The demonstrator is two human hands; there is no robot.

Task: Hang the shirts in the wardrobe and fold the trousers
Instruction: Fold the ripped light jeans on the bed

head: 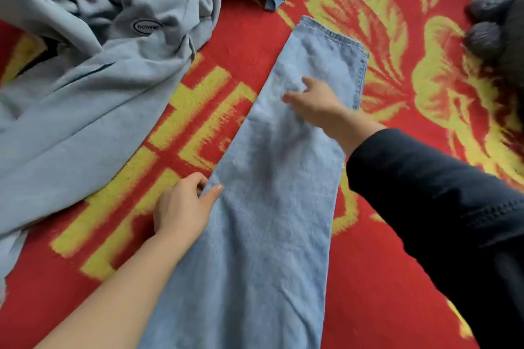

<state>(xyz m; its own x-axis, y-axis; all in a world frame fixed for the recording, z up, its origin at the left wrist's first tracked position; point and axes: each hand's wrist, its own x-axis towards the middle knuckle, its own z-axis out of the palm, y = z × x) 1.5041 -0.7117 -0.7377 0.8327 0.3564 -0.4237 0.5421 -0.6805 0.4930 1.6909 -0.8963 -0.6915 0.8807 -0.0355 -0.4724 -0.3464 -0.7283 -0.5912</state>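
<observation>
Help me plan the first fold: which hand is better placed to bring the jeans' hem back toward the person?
Right, probably. The right hand rests on the jeans close to the hem, while the left hand holds the left edge midway, farther from the hem and better suited to anchoring.

My two arms, one sleeved, one bare

My right hand [314,102] shows beyond a loose, dark navy sleeve [425,187] with a plain wide cuff and a raised line of stitching [502,208] higher up. My left hand [181,207] and forearm are uncovered, the thumbnail glossy.
</observation>
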